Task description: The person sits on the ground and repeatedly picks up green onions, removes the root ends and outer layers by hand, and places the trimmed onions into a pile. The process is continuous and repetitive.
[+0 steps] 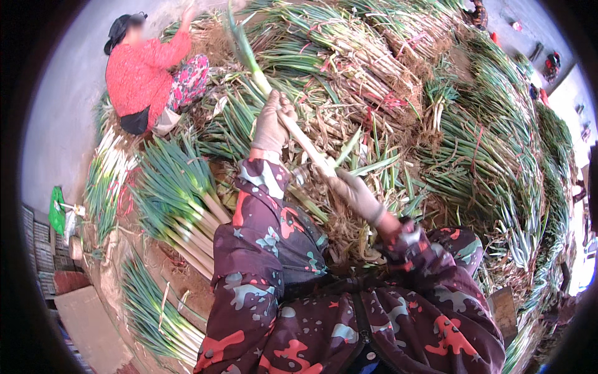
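Observation:
A long green onion (304, 140) slants across in front of me, its green leaves toward the top and its pale stalk toward my right. My left hand (272, 126), in a light glove, is closed around it where green turns to white. Closed at the stalk's lower end is my gloved right hand (356, 194), which hides the root. Strips of leaf stick out beside the right fingers. Below both hands is a heap of peeled leaves and husks (349, 234). Left of my left sleeve lies a bundle of cleaned green onions (180, 199).
Tied stacks of unpeeled green onions (361, 68) fill the far side, and more (492, 156) line the right. Another bundle (156, 305) lies at the lower left, near a cardboard sheet (93, 327). A co-worker in red (146, 71) sits at the far left; other people are at the far right.

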`<state>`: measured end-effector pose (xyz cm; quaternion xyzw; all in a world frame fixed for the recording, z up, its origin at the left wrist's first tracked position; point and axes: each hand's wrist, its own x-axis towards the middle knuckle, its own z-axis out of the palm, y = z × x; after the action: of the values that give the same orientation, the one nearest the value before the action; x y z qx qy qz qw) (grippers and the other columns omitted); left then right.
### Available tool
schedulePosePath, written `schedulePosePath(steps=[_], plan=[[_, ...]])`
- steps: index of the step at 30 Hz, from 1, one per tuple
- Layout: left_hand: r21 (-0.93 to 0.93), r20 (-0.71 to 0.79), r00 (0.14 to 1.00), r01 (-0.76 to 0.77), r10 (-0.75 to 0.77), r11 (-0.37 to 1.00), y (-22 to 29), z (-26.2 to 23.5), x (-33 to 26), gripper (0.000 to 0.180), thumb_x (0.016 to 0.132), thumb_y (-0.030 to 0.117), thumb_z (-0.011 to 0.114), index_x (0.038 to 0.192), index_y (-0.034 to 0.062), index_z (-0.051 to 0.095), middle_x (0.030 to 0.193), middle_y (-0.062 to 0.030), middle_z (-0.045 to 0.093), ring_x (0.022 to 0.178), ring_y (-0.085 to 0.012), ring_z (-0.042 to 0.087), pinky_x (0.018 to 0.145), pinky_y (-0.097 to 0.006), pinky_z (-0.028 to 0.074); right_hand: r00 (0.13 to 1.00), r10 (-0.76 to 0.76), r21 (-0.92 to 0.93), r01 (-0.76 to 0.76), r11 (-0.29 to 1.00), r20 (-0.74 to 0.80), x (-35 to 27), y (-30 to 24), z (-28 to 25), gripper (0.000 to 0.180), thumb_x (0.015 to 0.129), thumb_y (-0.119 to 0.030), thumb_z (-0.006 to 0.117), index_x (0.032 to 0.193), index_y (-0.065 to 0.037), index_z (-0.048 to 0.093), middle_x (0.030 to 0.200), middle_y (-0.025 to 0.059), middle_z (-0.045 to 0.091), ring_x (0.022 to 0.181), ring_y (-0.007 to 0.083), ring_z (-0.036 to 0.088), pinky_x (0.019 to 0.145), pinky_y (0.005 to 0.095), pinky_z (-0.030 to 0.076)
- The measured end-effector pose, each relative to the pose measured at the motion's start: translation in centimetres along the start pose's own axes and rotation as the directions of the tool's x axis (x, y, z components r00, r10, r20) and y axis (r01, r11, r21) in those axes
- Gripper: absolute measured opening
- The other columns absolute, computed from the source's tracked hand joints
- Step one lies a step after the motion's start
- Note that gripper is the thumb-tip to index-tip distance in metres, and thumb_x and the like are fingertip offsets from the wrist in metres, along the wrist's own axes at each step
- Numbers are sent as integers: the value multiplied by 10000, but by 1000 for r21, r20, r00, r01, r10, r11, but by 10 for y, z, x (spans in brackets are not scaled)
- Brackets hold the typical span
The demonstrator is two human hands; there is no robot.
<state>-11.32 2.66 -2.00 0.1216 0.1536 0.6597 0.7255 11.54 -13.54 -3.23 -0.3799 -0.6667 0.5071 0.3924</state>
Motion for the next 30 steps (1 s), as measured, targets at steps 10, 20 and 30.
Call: schedulePosePath(steps=[10, 20, 30], plan=[[61, -297, 866, -403, 403, 913, 71, -115, 10, 227, 965, 258, 579, 847, 89, 482, 691, 10, 428, 577, -109, 402, 536, -241, 393, 799, 563, 134, -547, 826, -211, -206, -54, -41, 249, 962, -140, 547, 1092, 59, 620, 733, -9, 550, 678, 43, 463, 581, 209, 403], [99, -137, 914, -370, 381, 924, 60, 2, -37, 99, 894, 100, 622, 864, 42, 548, 719, -38, 527, 629, -147, 536, 529, -283, 472, 867, 400, -130, -452, 883, -298, -190, -10, -69, 323, 978, -277, 554, 820, 0, 601, 611, -22, 499, 567, 61, 447, 503, 243, 364], [137, -33, 910, -405, 413, 904, 140, -16, -244, 158, 946, 131, 568, 1013, -11, 549, 842, -69, 582, 677, -141, 555, 591, -260, 485, 987, 159, -780, -110, 616, -14, -125, 9, -74, 458, 848, -185, 657, 1238, -13, 491, 1169, 186, 555, 961, 399, 592, 791, 432, 492]])
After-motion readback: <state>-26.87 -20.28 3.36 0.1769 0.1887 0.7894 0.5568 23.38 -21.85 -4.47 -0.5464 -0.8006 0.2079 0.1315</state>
